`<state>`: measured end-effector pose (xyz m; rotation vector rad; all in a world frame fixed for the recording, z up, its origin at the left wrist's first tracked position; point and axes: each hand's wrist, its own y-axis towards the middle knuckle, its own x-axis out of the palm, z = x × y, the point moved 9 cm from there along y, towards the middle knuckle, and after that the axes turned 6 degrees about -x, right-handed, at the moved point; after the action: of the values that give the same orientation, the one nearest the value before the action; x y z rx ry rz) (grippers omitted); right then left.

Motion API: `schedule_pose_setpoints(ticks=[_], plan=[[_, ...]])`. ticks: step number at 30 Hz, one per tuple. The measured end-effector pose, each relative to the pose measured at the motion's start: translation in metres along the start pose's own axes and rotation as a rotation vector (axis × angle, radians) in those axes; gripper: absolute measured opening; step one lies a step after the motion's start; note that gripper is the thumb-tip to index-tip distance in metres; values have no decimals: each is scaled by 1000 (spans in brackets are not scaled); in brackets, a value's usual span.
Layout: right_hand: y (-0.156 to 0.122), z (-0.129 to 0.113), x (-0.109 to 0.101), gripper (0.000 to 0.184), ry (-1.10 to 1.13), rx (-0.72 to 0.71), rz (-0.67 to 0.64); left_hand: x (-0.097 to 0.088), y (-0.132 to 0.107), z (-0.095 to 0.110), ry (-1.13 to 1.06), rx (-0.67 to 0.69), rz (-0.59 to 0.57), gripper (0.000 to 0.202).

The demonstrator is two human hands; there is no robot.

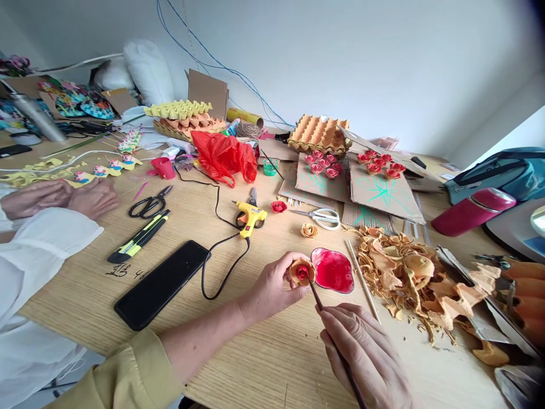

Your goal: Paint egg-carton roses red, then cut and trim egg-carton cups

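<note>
Gently, our left hand [279, 284] pinches a carton flower [296, 278] between thumb and fingers, above the tabletop [255, 358] and just beside a shallow dish of red paint [348, 286]. The flower's centre is red, while its outer petals are plain orange. Our right hand [361, 346] has its fingers closed round the dark handle of a brush [316, 296], whose tip appears to touch the inside of the flower. Right of the dish lies a thin wooden stick [364, 282], and past it we have a heap of orange carton scraps [389, 270]. Farther back sit an orange flower [309, 230] and a red flower [279, 207], with white-handled scissors [326, 218] near both. Leftward lie a yellow glue gun [252, 218] and, nearer us, a dark phone [162, 287]. At the far left, a co-worker's hands [93, 199] are close together.
</note>
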<state>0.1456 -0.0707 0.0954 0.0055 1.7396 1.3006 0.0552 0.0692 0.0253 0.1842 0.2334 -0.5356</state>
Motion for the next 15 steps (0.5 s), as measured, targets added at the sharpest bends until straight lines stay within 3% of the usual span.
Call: schedule_pose_setpoints(ticks=[10, 15], plan=[[13, 12, -5, 22, -41, 90, 89, 1, -1, 3, 10, -9, 18, 30], [6, 11, -5, 32, -19, 92, 97, 2, -1, 3, 12, 4, 6, 30]])
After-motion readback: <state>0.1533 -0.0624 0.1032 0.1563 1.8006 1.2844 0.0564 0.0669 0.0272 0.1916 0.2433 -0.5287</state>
